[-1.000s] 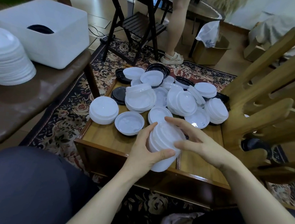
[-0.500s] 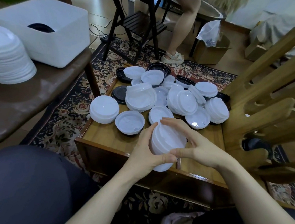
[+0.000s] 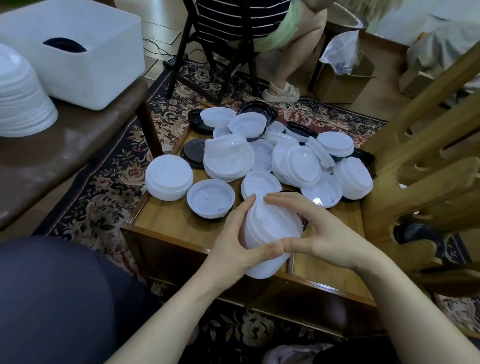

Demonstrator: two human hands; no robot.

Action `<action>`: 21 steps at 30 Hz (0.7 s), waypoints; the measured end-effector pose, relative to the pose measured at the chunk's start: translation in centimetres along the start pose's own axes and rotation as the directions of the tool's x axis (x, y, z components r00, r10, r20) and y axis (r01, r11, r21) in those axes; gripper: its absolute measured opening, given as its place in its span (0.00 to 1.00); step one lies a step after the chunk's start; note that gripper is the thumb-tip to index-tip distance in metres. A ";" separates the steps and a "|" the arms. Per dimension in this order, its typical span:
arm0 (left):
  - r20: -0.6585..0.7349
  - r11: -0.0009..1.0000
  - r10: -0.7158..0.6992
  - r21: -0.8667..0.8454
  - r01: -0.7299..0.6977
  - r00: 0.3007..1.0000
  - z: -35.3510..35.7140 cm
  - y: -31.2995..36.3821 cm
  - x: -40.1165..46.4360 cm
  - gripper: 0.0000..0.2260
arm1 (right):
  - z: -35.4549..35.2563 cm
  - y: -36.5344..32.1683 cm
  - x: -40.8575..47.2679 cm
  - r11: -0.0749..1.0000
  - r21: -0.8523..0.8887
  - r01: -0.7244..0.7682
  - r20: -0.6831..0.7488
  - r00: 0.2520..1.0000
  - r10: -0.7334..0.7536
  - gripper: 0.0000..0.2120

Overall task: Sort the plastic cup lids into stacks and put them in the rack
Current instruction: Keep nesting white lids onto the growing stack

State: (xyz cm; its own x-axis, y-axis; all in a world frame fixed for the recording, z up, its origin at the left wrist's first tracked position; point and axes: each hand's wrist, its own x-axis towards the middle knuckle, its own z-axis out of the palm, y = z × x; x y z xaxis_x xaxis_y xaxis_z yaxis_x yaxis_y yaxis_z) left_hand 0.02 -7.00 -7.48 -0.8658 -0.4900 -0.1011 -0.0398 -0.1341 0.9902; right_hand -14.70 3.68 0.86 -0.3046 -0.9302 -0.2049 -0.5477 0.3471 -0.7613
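Both my hands hold a tilted stack of white lids (image 3: pixel 271 230) over the near part of the low wooden table (image 3: pixel 172 222). My left hand (image 3: pixel 235 243) grips the stack from the left, thumb across its front. My right hand (image 3: pixel 323 237) grips it from the right, fingers curled over its top and thumb meeting the left thumb. Behind lies a loose pile of white lids (image 3: pixel 280 159) with a few black lids (image 3: pixel 193 152) mixed in. The wooden rack (image 3: pixel 423 179) stands at the table's right side.
A white bin (image 3: pixel 79 54) and a tall stack of white lids (image 3: pixel 9 92) sit on the brown bench (image 3: pixel 33 165) at left. A person sits on a dark chair (image 3: pixel 234 52) beyond the table. A cardboard box (image 3: pixel 344 81) stands on the floor.
The person beyond the table has sat down on the dark chair. My hands keep their grip on the stack, which has shifted only slightly.
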 end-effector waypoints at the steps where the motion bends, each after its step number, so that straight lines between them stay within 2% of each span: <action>1: 0.000 1.000 0.007 0.007 -0.007 1.000 0.0 0.1 0.0 0.50 | 0.1 0.1 0.0 1.000 0.004 -0.002 -0.006 1.000 0.002 0.33; 6: -0.037 0.999 0.008 -0.034 -0.009 0.999 0.2 0.3 0.2 0.38 | 0.3 0.4 0.2 1.000 -0.009 0.009 -0.019 1.000 -0.009 0.35; 10: -0.032 0.999 0.005 -0.043 -0.006 0.999 0.1 0.3 0.2 0.38 | 0.4 0.5 0.2 0.994 -0.097 0.044 -0.025 0.999 -0.046 0.36; 16: 0.008 0.999 0.010 -0.039 -0.010 1.000 -0.1 0.2 0.0 0.40 | -0.1 1.1 0.2 0.998 -0.034 0.060 0.053 0.997 -0.058 0.35; 21: 0.086 1.000 -0.005 -0.021 0.007 0.996 -0.9 0.4 0.2 0.42 | -0.2 1.3 0.2 0.998 -0.014 0.063 0.062 0.996 -0.062 0.34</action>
State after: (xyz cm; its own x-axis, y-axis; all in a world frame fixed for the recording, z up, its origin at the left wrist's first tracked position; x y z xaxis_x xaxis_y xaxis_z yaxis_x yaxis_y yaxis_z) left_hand 0.30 -7.96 -7.21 -0.9052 -0.4136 -0.0978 -0.0354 -0.1560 0.9871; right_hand -15.64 4.02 -0.03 -0.2214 -0.9555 -0.1947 -0.5765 0.2893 -0.7642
